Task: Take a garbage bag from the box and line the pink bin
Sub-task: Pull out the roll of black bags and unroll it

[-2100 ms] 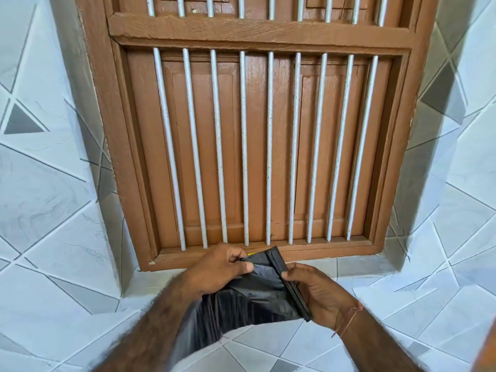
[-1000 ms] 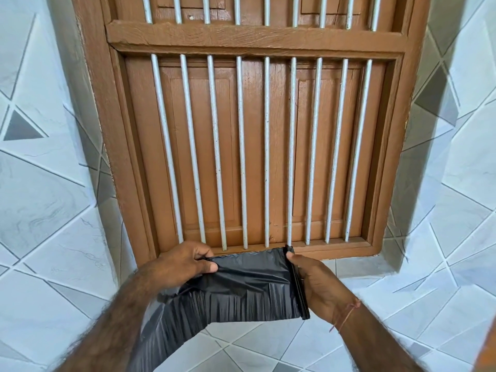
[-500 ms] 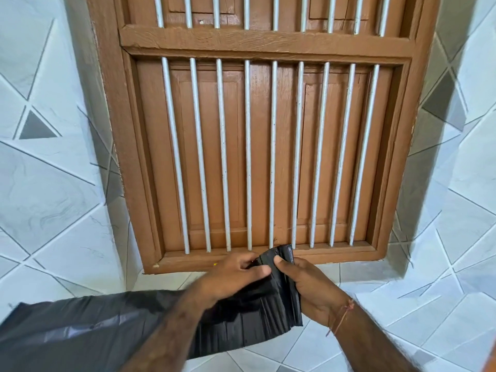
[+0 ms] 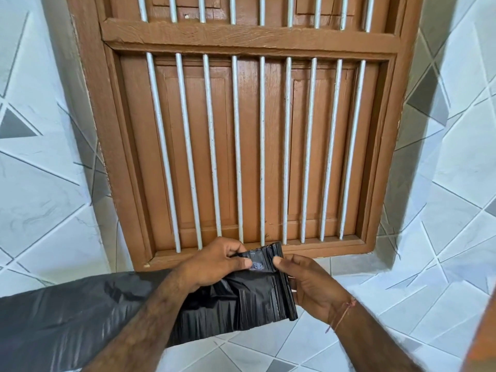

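Observation:
A black garbage bag hangs in front of me, still pleated at its right end and spreading out to the lower left under my left forearm. My left hand pinches the bag's top edge between thumb and fingers. My right hand holds the folded right end, its thumb pressed on the same top edge close to the left thumb. The pink bin and the box are out of view.
A brown wooden window frame with several white vertical bars fills the wall just beyond my hands. White and grey tiled walls flank it, and a tiled ledge lies under its sill.
The bag has unrolled far to the lower left. My left hand moved from the bag's left side back to the top edge beside my right thumb.

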`<state>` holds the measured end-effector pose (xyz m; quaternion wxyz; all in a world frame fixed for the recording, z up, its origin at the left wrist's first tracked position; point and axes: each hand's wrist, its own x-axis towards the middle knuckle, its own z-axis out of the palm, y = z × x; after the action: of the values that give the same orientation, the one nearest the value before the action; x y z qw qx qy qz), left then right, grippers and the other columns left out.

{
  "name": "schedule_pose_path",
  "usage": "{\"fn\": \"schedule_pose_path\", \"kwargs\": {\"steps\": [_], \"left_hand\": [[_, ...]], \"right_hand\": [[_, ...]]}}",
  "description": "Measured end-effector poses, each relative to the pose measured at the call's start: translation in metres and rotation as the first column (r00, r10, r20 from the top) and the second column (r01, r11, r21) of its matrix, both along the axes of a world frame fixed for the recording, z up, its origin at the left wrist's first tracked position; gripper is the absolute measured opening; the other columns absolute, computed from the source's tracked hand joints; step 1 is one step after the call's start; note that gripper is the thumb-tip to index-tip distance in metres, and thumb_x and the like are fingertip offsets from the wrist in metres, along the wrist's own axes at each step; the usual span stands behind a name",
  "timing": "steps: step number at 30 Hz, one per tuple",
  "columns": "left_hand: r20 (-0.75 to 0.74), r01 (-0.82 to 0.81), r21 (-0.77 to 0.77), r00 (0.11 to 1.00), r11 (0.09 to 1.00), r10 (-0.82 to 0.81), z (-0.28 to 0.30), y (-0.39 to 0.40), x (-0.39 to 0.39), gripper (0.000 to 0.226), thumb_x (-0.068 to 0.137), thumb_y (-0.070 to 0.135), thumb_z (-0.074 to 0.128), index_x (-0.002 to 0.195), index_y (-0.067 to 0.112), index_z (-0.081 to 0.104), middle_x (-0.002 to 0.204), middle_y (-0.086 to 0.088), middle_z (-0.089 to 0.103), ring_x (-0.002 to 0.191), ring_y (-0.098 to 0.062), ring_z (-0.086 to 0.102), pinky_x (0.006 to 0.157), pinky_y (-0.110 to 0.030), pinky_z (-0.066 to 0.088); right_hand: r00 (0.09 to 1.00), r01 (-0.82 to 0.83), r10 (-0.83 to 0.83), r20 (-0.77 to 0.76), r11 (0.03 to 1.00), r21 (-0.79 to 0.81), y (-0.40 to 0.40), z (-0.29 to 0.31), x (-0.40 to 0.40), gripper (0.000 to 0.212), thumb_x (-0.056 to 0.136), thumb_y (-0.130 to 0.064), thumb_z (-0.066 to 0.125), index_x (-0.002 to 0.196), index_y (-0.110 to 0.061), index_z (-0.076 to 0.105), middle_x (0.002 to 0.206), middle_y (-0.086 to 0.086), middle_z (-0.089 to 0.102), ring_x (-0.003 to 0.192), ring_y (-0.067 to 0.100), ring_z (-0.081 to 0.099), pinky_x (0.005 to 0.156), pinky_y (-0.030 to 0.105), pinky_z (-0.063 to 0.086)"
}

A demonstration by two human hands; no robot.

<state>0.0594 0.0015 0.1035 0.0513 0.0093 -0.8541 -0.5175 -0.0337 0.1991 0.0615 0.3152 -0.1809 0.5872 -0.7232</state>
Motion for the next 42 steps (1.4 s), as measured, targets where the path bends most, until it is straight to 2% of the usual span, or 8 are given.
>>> {"fn": "schedule_pose_path", "kwargs": {"steps": [5, 10, 20, 25, 28, 36, 39, 42], "left_hand": [[0.006, 0.006, -0.050, 1.000, 0.999, -0.006, 0.000, -0.001, 0.002, 0.009, 0.089, 0.017, 0.066, 0.080, 0.014, 0.067, 0.079, 0.001, 0.069, 0.074, -0.005, 0.061, 0.069, -0.018, 0.047], [0.016, -0.001, -0.077, 1.000, 0.997, 0.002, -0.003, -0.011, 0.005, 0.010, 0.088, 0.016, 0.067, 0.082, 0.008, 0.067, 0.076, 0.003, 0.067, 0.073, -0.005, 0.060, 0.072, -0.022, 0.047], [0.050, 0.009, -0.092, 0.999, 0.996, -0.004, -0.003, -0.026, 0.003, 0.013, 0.087, 0.018, 0.068, 0.075, 0.022, 0.069, 0.080, 0.000, 0.071, 0.081, -0.014, 0.065, 0.086, -0.040, 0.052], [0.057, 0.017, -0.139, 0.998, 0.990, -0.009, -0.003, -0.026, 0.002, 0.010, 0.087, 0.020, 0.069, 0.077, 0.022, 0.069, 0.083, -0.003, 0.072, 0.082, -0.017, 0.067, 0.088, -0.046, 0.054], [0.056, 0.022, -0.171, 0.998, 0.985, -0.013, -0.003, -0.027, 0.001, 0.010, 0.086, 0.022, 0.069, 0.077, 0.024, 0.070, 0.085, -0.006, 0.072, 0.083, -0.020, 0.066, 0.088, -0.050, 0.053], [0.065, -0.018, -0.174, 0.997, 0.985, 0.029, -0.004, -0.023, 0.002, 0.012, 0.087, 0.025, 0.068, 0.077, 0.018, 0.069, 0.081, -0.005, 0.070, 0.080, -0.014, 0.062, 0.084, -0.040, 0.052], [0.064, -0.040, -0.179, 0.997, 0.983, 0.052, -0.006, -0.017, 0.001, 0.015, 0.090, 0.026, 0.064, 0.075, 0.021, 0.067, 0.075, 0.004, 0.066, 0.073, -0.009, 0.058, 0.075, -0.031, 0.047], [0.071, -0.059, -0.212, 0.995, 0.976, 0.076, -0.010, -0.011, 0.001, 0.015, 0.090, 0.026, 0.063, 0.077, 0.021, 0.066, 0.066, 0.013, 0.065, 0.062, 0.000, 0.055, 0.067, -0.023, 0.044]], "right_hand": [[0.991, 0.120, -0.119, 0.055, 0.993, -0.008, -0.011, -0.002, 0.002, 0.033, 0.082, -0.007, 0.066, 0.111, 0.009, 0.063, 0.106, 0.031, 0.069, 0.091, 0.039, 0.066, 0.091, 0.058, 0.052], [0.964, 0.156, -0.148, 0.219, 0.988, -0.021, -0.008, -0.006, -0.003, 0.029, 0.085, -0.020, 0.049, 0.102, -0.005, 0.068, 0.097, 0.020, 0.067, 0.080, 0.030, 0.062, 0.075, 0.041, 0.052], [0.965, 0.187, -0.171, 0.197, 0.980, -0.064, -0.010, -0.007, -0.006, 0.028, 0.091, -0.012, 0.044, 0.095, -0.002, 0.071, 0.090, 0.020, 0.070, 0.078, 0.032, 0.066, 0.079, 0.043, 0.053], [0.980, 0.131, -0.112, 0.163, 0.985, -0.113, -0.010, -0.003, -0.005, 0.038, 0.094, -0.034, 0.057, 0.109, -0.001, 0.070, 0.107, 0.022, 0.072, 0.100, 0.038, 0.067, 0.091, 0.048, 0.053], [0.995, 0.097, -0.094, 0.035, 0.992, -0.084, -0.009, -0.002, -0.004, 0.032, 0.082, -0.014, 0.071, 0.109, 0.004, 0.068, 0.111, 0.027, 0.070, 0.098, 0.037, 0.068, 0.092, 0.047, 0.053], [0.980, 0.170, -0.172, -0.100, 0.985, -0.032, -0.013, -0.001, -0.001, 0.013, 0.089, -0.016, 0.064, 0.090, -0.005, 0.072, 0.094, 0.022, 0.073, 0.079, 0.030, 0.068, 0.077, 0.041, 0.056], [0.959, 0.207, -0.201, -0.201, 0.978, 0.011, -0.021, 0.003, 0.006, 0.032, 0.087, -0.039, 0.064, 0.094, -0.009, 0.071, 0.093, 0.014, 0.077, 0.085, 0.029, 0.073, 0.081, 0.043, 0.059], [0.974, 0.205, -0.206, -0.090, 0.979, -0.018, -0.025, 0.004, 0.009, 0.049, 0.094, -0.052, 0.045, 0.093, -0.009, 0.069, 0.078, 0.008, 0.078, 0.071, 0.021, 0.074, 0.067, 0.034, 0.058]]}}
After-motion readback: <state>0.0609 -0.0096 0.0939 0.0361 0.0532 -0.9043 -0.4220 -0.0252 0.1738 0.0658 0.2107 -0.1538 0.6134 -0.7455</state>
